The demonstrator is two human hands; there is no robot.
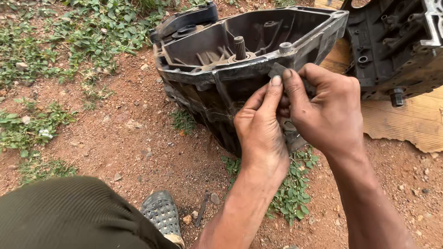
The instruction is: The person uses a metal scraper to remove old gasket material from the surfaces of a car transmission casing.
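Both hands at frame centre: my left hand [260, 131] and right hand [325, 110] pinch a small grey flat piece [277, 70] between fingertips, pressed on the front rim of the dark metal housing [217, 87] sitting on red dirt [129, 133], splined shaft [239, 46] upright inside

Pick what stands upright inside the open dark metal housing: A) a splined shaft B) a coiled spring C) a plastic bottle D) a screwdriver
A: a splined shaft rises from the floor of the housing, while the left hand and right hand pinch a small flat grey piece at its near rim.
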